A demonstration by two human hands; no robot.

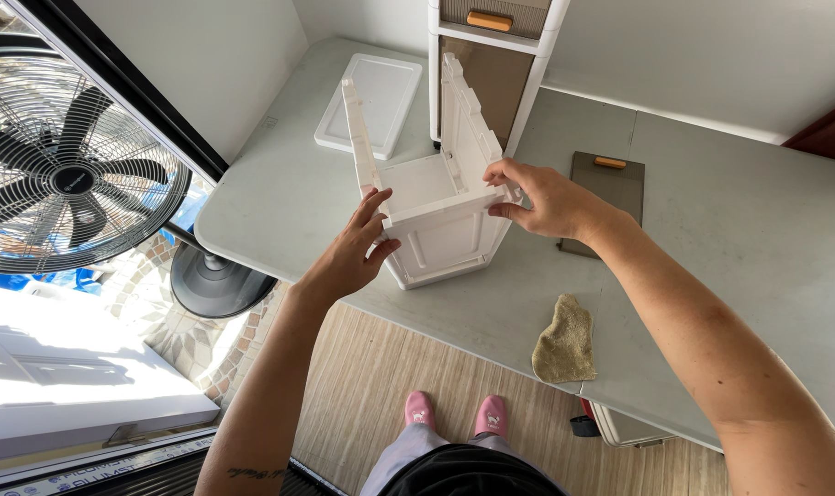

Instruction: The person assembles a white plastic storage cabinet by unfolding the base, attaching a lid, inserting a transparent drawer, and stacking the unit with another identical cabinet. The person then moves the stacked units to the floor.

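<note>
A white plastic folding box (440, 225) stands near the front edge of a grey table (729, 230), with two of its side panels raised upright. My left hand (355, 248) rests on the box's left front corner, fingers spread against the panel. My right hand (546, 197) grips the right front panel's top edge. A flat white lid (369, 101) lies on the table behind the box.
A white drawer unit (491, 64) with brown fronts and an orange handle stands at the back. A brown drawer panel (610, 188) lies flat to the right. A tan cloth (564, 342) sits at the table's front edge. A standing fan (64, 174) is left.
</note>
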